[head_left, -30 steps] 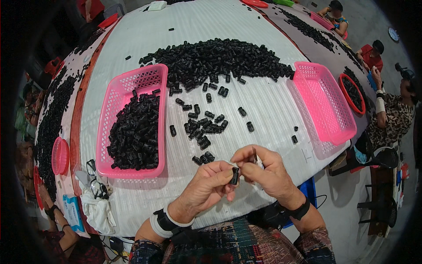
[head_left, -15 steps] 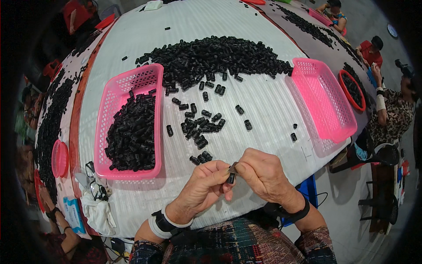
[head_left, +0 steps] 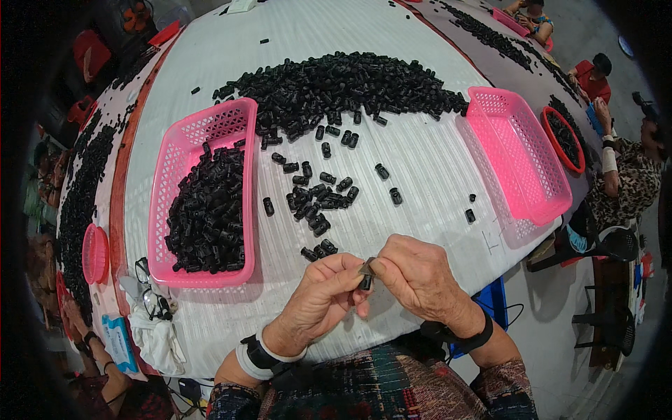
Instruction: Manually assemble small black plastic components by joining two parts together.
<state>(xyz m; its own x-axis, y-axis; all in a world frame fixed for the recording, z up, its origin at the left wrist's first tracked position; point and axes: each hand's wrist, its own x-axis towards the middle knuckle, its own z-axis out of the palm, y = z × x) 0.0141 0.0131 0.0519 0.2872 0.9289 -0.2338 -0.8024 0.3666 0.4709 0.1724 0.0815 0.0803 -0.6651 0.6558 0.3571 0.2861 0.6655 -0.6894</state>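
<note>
At the near edge of the table my two hands meet. My left hand [head_left: 318,297] pinches a small black plastic piece [head_left: 366,283] upright between thumb and fingers. My right hand [head_left: 418,280] is closed, thumb and forefinger pinching a small thin greyish flat piece [head_left: 367,266] against the top of the black one; whether it is a blade I cannot tell. Just beyond my fingers lies a loose group of similar black pieces [head_left: 320,203]. A pink basket [head_left: 251,175] on the left is heaped with them, and a large pile [head_left: 350,87] spreads farther back.
To the right stands a pink basket [head_left: 521,161] with a bare bottom, next to a red bowl [head_left: 582,164] of black pieces. Glasses [head_left: 155,302], a white cloth [head_left: 155,343] and a blue-white packet [head_left: 120,341] lie at the left edge. Other people work along neighbouring tables.
Both hands keep nearly the same place and grip, with only slight finger movement at the black piece. The view has shifted a little.
</note>
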